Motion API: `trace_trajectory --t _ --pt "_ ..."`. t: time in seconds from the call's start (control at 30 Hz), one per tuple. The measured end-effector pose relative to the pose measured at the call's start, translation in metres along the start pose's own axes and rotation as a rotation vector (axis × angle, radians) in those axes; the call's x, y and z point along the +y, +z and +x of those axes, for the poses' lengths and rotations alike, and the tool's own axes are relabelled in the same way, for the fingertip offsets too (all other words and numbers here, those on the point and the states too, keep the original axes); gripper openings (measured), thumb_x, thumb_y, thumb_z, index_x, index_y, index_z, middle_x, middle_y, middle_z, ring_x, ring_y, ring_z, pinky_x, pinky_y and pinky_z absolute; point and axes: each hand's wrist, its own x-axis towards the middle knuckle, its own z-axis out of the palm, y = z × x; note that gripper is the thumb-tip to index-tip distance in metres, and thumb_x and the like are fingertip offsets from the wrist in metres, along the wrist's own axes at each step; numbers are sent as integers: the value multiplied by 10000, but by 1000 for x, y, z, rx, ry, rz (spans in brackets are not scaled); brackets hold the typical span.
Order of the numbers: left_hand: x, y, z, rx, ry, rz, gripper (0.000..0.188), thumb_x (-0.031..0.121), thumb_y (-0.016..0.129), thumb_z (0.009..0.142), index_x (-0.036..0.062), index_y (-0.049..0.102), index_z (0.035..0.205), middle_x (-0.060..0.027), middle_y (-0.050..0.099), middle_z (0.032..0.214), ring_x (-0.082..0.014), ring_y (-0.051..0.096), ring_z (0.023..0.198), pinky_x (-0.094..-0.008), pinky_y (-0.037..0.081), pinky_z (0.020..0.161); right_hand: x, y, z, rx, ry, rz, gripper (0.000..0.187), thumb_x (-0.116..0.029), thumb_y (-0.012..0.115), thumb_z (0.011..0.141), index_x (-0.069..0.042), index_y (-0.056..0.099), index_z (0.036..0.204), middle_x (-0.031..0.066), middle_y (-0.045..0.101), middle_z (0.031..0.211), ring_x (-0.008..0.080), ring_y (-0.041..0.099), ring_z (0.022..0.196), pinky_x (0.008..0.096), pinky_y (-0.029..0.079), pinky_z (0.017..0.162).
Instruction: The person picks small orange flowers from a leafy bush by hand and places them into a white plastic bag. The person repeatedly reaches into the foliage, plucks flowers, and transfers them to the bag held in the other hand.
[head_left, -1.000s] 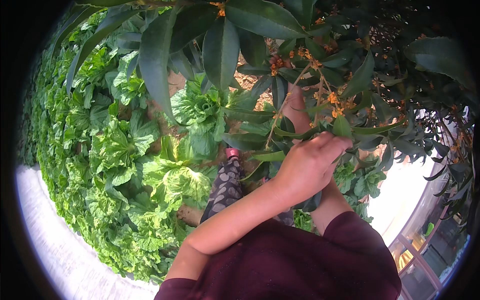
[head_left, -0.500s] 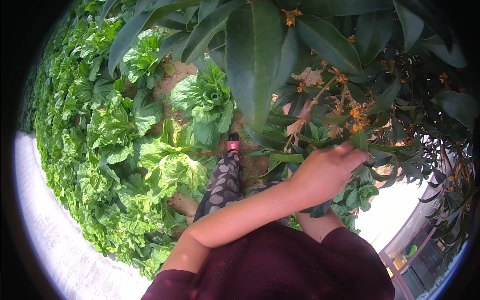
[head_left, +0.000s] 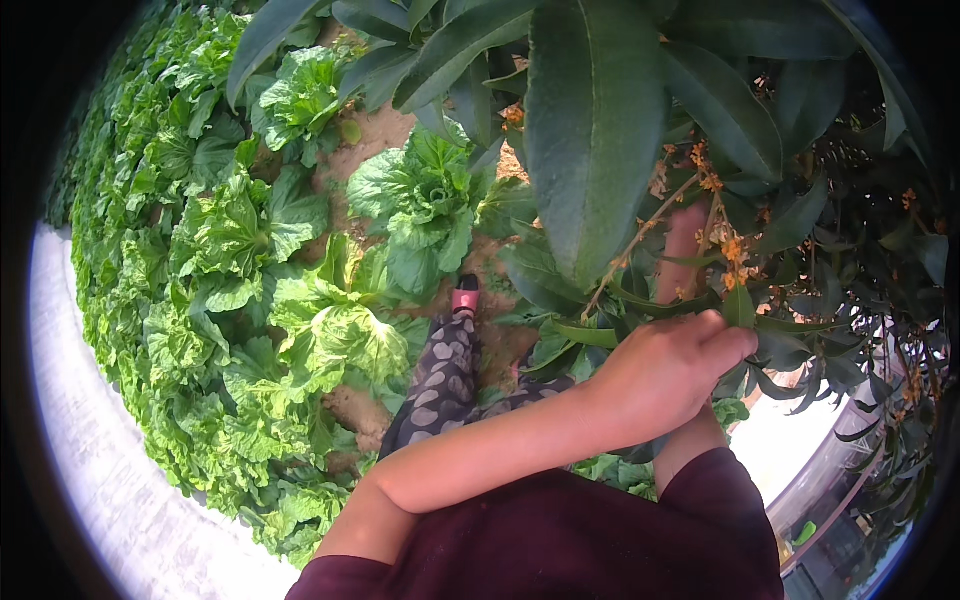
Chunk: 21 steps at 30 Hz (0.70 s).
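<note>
My left hand (head_left: 672, 375) reaches across my body from the lower left, its fingers closed in a pinch on a leafy twig (head_left: 738, 306). Small orange blossom clusters (head_left: 738, 258) grow on the branch just above those fingers. Behind the left wrist, my right arm (head_left: 697, 438) goes up into the foliage. Part of my right hand (head_left: 684, 250) shows between the leaves beside a bare stem (head_left: 640, 238); its fingers are hidden. Large dark green leaves (head_left: 595, 130) hang close in front, over the upper middle.
Rows of leafy green cabbages (head_left: 410, 200) fill the left side, with brown soil (head_left: 365, 150) between them. A pale paved strip (head_left: 110, 430) curves along the left edge. My foot in a pink shoe (head_left: 465, 298) stands on the soil. A glazed frame (head_left: 835, 500) is at lower right.
Both hands have shifted slightly to the right in the picture, and the leaves have moved with the view. More of the right hand shows between leaves. The left hand keeps its pinch.
</note>
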Motion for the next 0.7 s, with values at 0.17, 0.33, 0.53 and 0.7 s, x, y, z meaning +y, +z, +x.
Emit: trace_trajectory --t 0.17,0.33,0.53,0.7 --pt "-4 3 -2 30 4 -16 354 -53 571 710 78 582 1039 -82 517 782 -275 572 669 -365 482 577 4 -11 48 139 130 -92 257 -242 550 898 -28 565 1039 61 585 915 181 553 793 312 480 666" --pt "-4 5 -3 10 -14 -16 353 -65 583 702 70 586 1027 -80 540 803 -274 581 691 -354 487 589 2 -9 57 97 301 -2 230 -235 557 890 -35 570 1003 46 577 848 177 545 719 304 471 606" --pt "-2 8 -1 48 -14 -1 354 -49 597 703 64 583 1039 -88 572 846 -269 598 727 -341 503 614 18 29 -18 -337 590 682 209 -179 545 883 -12 564 1007 34 528 837 151 498 675 271 435 555" --pt "19 10 12 -35 -1 -29 346 -6 613 721 25 562 1061 -113 588 893 -278 603 784 -348 510 665 33 116 -105 -507 544 543 178 -155 502 915 -10 552 1005 44 509 860 121 461 675 219 392 509"
